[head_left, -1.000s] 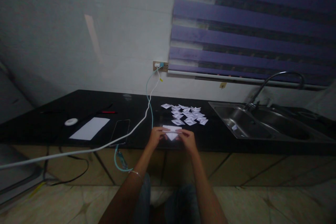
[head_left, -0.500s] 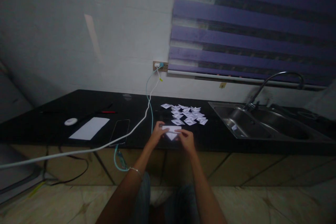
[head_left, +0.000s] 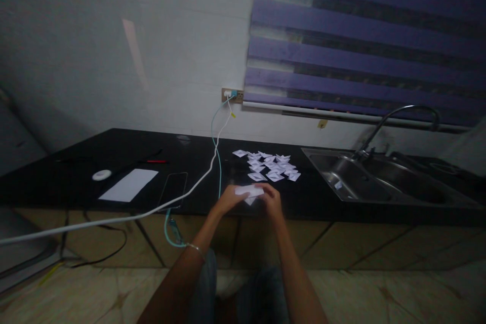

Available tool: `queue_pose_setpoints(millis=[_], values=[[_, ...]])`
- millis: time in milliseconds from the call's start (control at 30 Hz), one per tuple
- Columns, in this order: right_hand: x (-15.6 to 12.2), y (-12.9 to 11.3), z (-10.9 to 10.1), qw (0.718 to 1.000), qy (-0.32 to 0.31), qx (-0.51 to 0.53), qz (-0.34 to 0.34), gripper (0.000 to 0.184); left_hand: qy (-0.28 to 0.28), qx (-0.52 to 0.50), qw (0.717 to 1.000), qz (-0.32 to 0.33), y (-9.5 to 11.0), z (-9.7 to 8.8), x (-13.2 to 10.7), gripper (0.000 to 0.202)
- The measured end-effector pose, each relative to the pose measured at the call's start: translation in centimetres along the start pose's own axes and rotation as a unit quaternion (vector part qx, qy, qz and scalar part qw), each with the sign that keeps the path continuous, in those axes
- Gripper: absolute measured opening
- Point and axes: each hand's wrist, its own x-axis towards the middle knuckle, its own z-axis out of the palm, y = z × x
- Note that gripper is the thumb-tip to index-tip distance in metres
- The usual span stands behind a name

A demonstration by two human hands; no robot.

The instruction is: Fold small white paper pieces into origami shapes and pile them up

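Observation:
A partly folded sheet of white paper (head_left: 248, 191) is held between my two hands at the front of the dark counter. A pointed flap shows below its flat upper band. My left hand (head_left: 229, 199) grips the left end, its thumb lying across the front of the paper. On the right end, the fingers of my right hand (head_left: 272, 199) are bent over the top edge. Just beyond my hands lie several small folded paper boats (head_left: 275, 174), grouped close together on the counter.
To the left lie a stack of white paper (head_left: 129, 185), a phone (head_left: 173, 190), a round white object (head_left: 102, 175) and a red-and-black pen-like item (head_left: 156, 161). A white cable (head_left: 197, 186) crosses the counter from the wall socket (head_left: 232, 95). At right is a steel sink (head_left: 364, 193) with a faucet (head_left: 402, 107).
My fingers have shifted on the paper, and its upper band now covers more of the triangular part. The boats and the other items have stayed in place.

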Motion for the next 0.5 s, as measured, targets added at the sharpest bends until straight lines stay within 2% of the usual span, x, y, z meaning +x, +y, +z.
queue_pose_setpoints(millis=[100, 167, 300, 500], values=[[0.2, -0.2, 0.2, 0.999, 0.014, 0.044, 0.012, 0.035, 0.003, 0.027, 1.000, 0.015, -0.3, 0.1, 0.1, 0.037], [0.2, -0.1, 0.4, 1.000, 0.014, 0.012, 0.020, 0.036, -0.001, 0.031, 0.999, 0.022, -0.5, 0.2, 0.2, 0.039], [0.2, 0.4, 0.7, 0.996, -0.029, -0.085, 0.026, 0.030, -0.003, 0.029, 0.999, 0.012, -0.9, 0.2, 0.3, 0.042], [0.2, 1.2, -0.1, 0.995, -0.018, -0.094, 0.024, 0.031, -0.021, -0.018, 1.000, 0.004, -0.3, -0.3, -0.2, 0.042]])
